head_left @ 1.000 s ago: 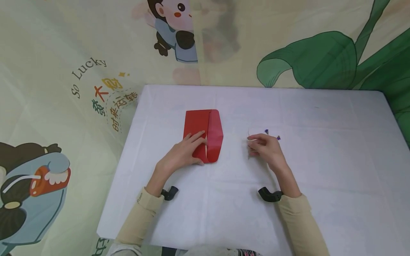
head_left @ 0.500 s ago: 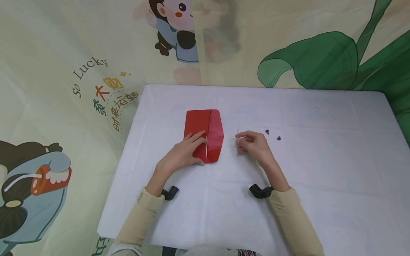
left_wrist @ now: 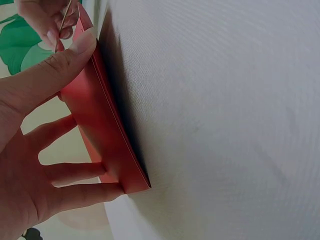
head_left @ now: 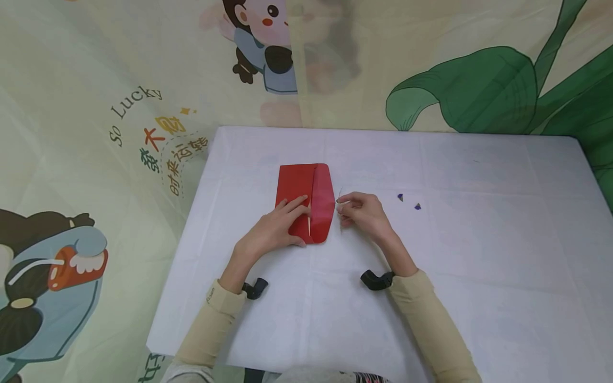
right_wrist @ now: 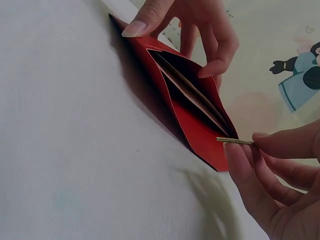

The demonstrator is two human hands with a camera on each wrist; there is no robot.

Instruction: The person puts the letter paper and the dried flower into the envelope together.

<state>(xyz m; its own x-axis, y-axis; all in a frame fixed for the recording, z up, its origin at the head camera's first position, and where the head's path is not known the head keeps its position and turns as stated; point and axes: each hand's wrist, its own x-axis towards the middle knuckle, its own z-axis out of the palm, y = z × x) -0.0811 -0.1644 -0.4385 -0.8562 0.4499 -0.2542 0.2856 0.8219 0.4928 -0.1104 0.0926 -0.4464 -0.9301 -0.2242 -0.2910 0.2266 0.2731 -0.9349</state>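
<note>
A red envelope point(head_left: 294, 181) lies on the white table, its flap point(head_left: 322, 202) unfolded to the right. In the right wrist view its mouth gapes, and a paper edge point(right_wrist: 192, 92) shows inside. My left hand point(head_left: 270, 231) holds the envelope, thumb at the near edge and fingers spread across the upper face. Just right of the flap, my right hand point(head_left: 364, 213) pinches a thin, flat, greenish-gold piece point(right_wrist: 235, 141) between thumb and fingers. It is seen nearly edge-on, so its kind cannot be told. In the left wrist view the right hand point(left_wrist: 47, 20) appears beyond the envelope.
Two small purple pieces point(head_left: 417, 206) lie on the white table point(head_left: 479, 255) to the right of my right hand. A black camera mount point(head_left: 377, 280) sticks out from the right wrist, another point(head_left: 256, 288) from the left. A printed curtain point(head_left: 345, 106) hangs behind the table.
My right hand has moved left with the thin piece, from open table to beside the envelope's flap. My left hand and the envelope have stayed in place.
</note>
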